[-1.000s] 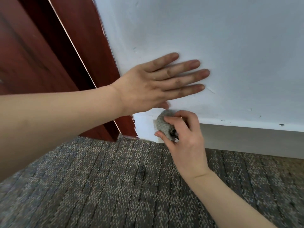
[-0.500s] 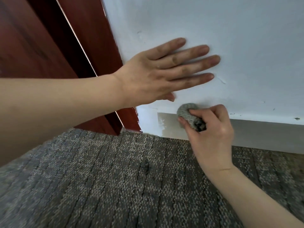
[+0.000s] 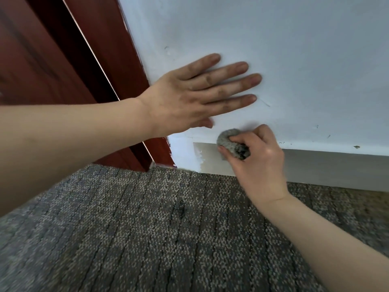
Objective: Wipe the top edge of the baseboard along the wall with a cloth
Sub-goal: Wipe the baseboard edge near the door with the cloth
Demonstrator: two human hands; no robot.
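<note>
Gripping a balled grey cloth (image 3: 229, 144) in curled fingers and thumb, the right hand (image 3: 259, 163) presses it on the top edge of the baseboard (image 3: 326, 165). Above it, the left hand (image 3: 189, 98) lies flat, fingers straight, on the wall (image 3: 294, 49). Firm, even pressure sliding rightward would clean best.

Two bare arms of one person. The left forearm (image 3: 73, 131), at the left edge, is uncovered to the wrist. The left hand (image 3: 189, 98) bears dark, grimy smudges across the knuckles and finger backs, and its nails are short. The right forearm (image 3: 326, 239), at the near right, is likewise uncovered. The right hand (image 3: 259, 163) shows fainter marks.
</note>
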